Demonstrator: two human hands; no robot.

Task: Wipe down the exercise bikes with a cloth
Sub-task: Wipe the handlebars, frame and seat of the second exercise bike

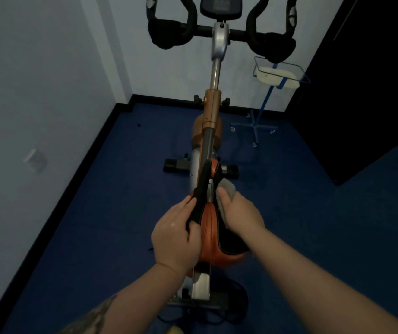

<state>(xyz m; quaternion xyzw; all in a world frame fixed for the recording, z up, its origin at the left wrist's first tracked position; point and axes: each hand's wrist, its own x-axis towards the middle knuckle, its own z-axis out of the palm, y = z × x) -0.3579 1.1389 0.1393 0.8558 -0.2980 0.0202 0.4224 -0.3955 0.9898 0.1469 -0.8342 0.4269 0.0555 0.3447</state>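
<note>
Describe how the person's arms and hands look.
Both hands, left and right, are bare: no gloves, rings or watch show. Both forearms are bare too, with no sleeves in view. The left forearm carries a dark patterned tattoo near the bottom edge.

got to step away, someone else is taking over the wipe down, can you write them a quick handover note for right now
Left hand: grips the left edge of the bike's saddle, steadying it.
Right hand: holds the grey cloth against the right side of the saddle, near its nose.
Done: cannot tell how much is already wiped; the saddle is being wiped.
Left: rest of the saddle, then likely the seat post, frame, handlebars and the console.
Only one bike shows in the view.
</note>
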